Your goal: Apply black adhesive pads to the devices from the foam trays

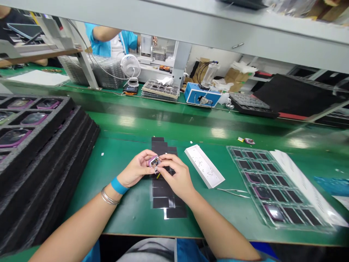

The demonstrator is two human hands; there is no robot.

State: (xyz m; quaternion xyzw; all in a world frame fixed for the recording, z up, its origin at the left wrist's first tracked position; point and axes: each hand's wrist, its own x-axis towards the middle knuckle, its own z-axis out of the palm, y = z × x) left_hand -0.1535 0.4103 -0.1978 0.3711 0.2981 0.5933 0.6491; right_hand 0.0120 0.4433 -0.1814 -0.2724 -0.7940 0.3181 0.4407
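A small purple watch case (153, 162) with its inner electronics exposed is held up over the middle of the bench. My left hand (137, 167) closes on its left side, thumb along the lower edge. At its right side the fingers and thumb of my right hand (176, 171) pinch the case; any tiny part between them is too small to make out. A yellow strip (158, 176) shows just below the case. Beneath both hands lie overlapping black rectangular sheets (160, 191).
To the right are a white tray (204, 166) with tiny parts, tweezers (234, 190) and a clear blister tray (278, 185) of black pads and purple cases. Black foam trays (68, 145) stack at left. Behind stand a fan (130, 65), a blue device (201, 95) and a co-worker (114, 42).
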